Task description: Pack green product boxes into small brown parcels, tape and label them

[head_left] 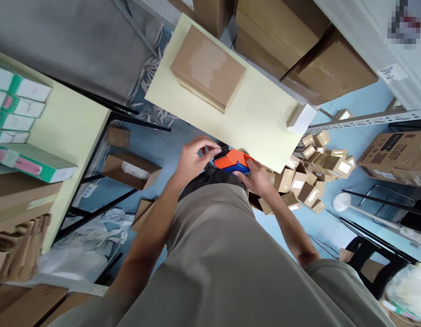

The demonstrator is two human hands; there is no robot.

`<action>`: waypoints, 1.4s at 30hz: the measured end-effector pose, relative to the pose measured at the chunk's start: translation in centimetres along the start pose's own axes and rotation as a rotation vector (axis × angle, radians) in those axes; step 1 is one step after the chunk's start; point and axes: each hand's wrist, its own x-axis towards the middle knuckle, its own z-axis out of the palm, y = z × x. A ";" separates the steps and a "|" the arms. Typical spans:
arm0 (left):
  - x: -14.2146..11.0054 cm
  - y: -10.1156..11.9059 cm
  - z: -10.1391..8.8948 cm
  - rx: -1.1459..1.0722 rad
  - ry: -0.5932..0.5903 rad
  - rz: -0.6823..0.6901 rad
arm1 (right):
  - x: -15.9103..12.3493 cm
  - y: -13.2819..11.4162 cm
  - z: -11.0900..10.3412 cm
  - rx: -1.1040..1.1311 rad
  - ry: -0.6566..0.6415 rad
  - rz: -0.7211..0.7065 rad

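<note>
An orange and blue tape dispenser [235, 160] is in front of my waist, just below the near edge of the pale yellow table [261, 122]. My right hand [260, 179] is wrapped around its right end. At the dispenser's left end, my left hand [197, 156] has thumb and index finger pinched together close to a dark part. Whatever lies between those fingertips is too small to make out. On the tabletop rests a closed brown cardboard box [208, 68], its upper face shiny with clear tape. A small white box [301, 118] stands near the table's right end.
Many small cartons [309, 177] lie heaped on the blue floor at right. Large cartons [281, 36] stand behind the table. Left, a shelf bears green and white boxes [33, 161]. An open carton [130, 170] sits below, and a black chair [363, 259] stands lower right.
</note>
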 end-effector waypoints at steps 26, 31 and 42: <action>16.2 -20.6 0.0 -0.310 0.494 -0.407 | 11.8 9.9 4.9 -0.439 0.005 0.277; 17.9 -20.8 1.4 -0.342 0.503 -0.433 | 13.0 9.6 5.7 -0.409 0.038 0.329; 20.9 -17.5 4.3 -0.213 0.530 -0.343 | 13.5 6.0 6.7 -0.283 -0.077 0.353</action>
